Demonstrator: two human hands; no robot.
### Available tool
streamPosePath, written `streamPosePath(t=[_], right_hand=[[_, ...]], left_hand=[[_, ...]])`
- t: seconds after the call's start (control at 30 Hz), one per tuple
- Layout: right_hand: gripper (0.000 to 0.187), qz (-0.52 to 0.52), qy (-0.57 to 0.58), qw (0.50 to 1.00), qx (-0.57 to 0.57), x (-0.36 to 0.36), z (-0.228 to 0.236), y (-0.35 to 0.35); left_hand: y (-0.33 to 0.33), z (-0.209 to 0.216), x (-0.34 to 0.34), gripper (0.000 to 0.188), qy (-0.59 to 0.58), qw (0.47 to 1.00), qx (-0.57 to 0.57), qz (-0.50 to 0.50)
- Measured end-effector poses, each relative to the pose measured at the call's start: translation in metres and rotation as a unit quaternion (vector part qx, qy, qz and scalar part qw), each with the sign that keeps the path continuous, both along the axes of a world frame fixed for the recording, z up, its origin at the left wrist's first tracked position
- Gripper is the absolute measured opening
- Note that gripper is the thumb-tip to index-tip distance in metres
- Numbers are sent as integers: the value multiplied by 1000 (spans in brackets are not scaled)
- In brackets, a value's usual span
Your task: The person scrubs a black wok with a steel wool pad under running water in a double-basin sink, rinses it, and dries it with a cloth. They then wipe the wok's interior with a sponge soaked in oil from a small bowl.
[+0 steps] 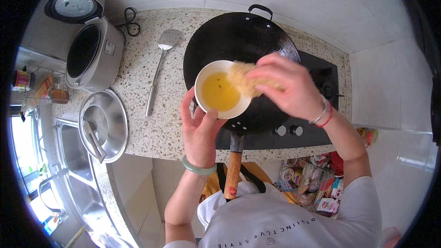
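My left hand point(200, 135) holds a white bowl point(199, 85) from below, its thumb over the near rim. Yellow, oil-like liquid point(220, 95) lies in the bowl, with a few small dark specks. In my right hand point(290, 84), slightly blurred, is a tan, fibrous loofah sponge point(242, 79). One end of the loofah overlaps the bowl's right rim; whether it touches the liquid I cannot tell. Beneath both hands sits a large black wok point(216, 36), its wooden handle point(233, 172) pointing toward me.
The wok rests on a black gas hob point(305, 138) with two knobs. Left of it lie a metal spatula point(158, 73), an open rice cooker point(103, 50) and a steel basin point(120, 119) with a light-handled utensil. A double sink point(76, 149) is farther left; packaged goods point(317, 181) stand below the counter.
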State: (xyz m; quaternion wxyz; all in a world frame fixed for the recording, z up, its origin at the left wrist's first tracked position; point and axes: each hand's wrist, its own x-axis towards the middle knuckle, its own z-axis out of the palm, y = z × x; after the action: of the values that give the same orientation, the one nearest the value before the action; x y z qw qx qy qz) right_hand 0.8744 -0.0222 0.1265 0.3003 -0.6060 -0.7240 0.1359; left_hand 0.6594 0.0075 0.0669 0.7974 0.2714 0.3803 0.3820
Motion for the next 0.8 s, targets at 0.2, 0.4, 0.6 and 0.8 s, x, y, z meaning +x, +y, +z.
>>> streamPosePath(t=[0.2, 0.4, 0.6, 0.8], right_hand=[[15, 47, -170, 984, 9, -27, -25, 6], [21, -33, 123, 992, -14, 7, -6, 0], [20, -132, 172, 971, -99, 36, -61, -15], [28, -14, 58, 989, -132, -3, -150, 10]], left_hand=[[-7, 0, 16, 58, -22, 999, -3, -40], [-3, 5, 10, 56, -4, 999, -18, -28], [-2, 3, 3, 57, 9, 1000, -17, -1], [-23, 1, -3, 61, -4, 999, -34, -19]])
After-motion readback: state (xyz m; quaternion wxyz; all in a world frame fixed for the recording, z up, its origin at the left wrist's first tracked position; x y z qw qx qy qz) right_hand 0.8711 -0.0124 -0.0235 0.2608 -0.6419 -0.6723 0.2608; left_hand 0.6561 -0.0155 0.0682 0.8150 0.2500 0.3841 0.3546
